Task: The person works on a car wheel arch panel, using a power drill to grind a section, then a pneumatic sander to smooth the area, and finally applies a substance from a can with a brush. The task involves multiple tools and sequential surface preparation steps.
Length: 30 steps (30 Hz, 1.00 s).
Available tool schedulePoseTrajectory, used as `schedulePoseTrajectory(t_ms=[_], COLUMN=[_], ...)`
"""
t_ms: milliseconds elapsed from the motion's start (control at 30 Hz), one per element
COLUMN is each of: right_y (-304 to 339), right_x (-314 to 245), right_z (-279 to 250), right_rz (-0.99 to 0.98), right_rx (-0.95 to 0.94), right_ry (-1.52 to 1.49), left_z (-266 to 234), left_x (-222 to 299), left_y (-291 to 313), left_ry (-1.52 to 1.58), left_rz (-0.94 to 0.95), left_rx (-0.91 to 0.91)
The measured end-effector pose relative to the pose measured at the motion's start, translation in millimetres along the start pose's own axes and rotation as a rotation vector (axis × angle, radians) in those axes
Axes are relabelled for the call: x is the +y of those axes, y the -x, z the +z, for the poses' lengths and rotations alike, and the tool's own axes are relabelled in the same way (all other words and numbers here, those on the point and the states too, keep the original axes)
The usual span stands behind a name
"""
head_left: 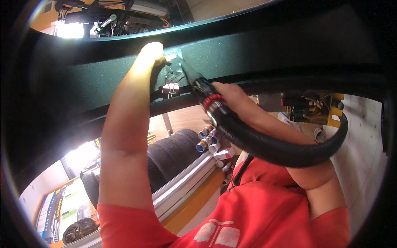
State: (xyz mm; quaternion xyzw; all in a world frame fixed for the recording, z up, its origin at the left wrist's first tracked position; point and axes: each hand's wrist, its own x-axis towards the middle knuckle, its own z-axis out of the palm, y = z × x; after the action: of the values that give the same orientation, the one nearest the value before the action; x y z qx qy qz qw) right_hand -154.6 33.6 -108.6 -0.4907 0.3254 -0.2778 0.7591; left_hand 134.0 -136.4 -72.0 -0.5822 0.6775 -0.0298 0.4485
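My left hand (pixel 153 53) is raised against a dark, curved panel (pixel 256 53), its fingers bent and closed in strong glare. What they pinch, if anything, is washed out. Beside its fingertips the panel carries a rough whitish patch (pixel 173 54). A binder clip (pixel 170 88) grips wrinkled dark material just below. My right hand (pixel 230 90), partly hidden, closes round the head of a black hose nozzle (pixel 201 86) with a red collar. The flat tip of that nozzle points up at the patch. From it a thick ribbed hose (pixel 264 144) curves across my right forearm.
Below the panel, a row of tires (pixel 165 155) stands beside a pale rail (pixel 182 180). Several cans (pixel 209 138) and a small box (pixel 224 154) sit near my body. At right is yellow-and-black equipment (pixel 335 109); mechanical parts (pixel 111 22) show beyond the panel.
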Motion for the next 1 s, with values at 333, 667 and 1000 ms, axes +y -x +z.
schedulePoseTrajectory(t_ms=[333, 667, 1000], right_y=[2, 6, -19], right_x=[-1, -11, -19], right_z=[-10, 50, 65], right_rz=[-0.010, -0.007, 0.036], right_rx=[0.038, 0.054, 0.182], right_ry=[0.234, 0.587, 0.626], left_z=[-8, -3, 0], left_x=[38, 13, 8], left_y=[-5, -14, -13], left_ry=[0.033, 0.025, 0.090], left_rz=[-0.220, -0.102, 0.061], left_rx=[0.048, 0.004, 0.083])
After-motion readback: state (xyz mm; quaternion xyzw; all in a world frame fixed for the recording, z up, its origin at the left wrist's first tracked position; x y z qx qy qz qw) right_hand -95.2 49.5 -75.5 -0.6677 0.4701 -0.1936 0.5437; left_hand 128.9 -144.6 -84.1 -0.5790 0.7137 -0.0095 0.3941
